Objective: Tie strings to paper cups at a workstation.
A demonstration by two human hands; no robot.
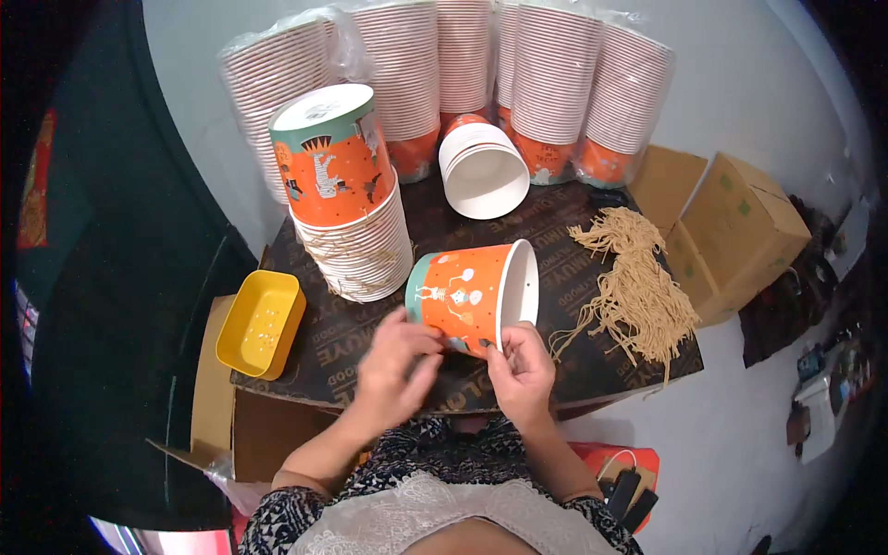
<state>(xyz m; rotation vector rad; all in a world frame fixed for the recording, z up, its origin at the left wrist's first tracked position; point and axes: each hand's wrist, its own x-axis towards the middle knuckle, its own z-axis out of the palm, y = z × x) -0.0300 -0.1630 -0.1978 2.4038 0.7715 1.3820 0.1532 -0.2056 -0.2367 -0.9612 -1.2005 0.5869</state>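
Both hands grip an orange bucket lying on its side at the near middle of the desk, mouth to the right: the left hand closed on its base end, the right hand pinching the rim. A leaning stack stands just left; strings lie right. A careless elbow could topple that stack, and a hard pinch might crease the rim.
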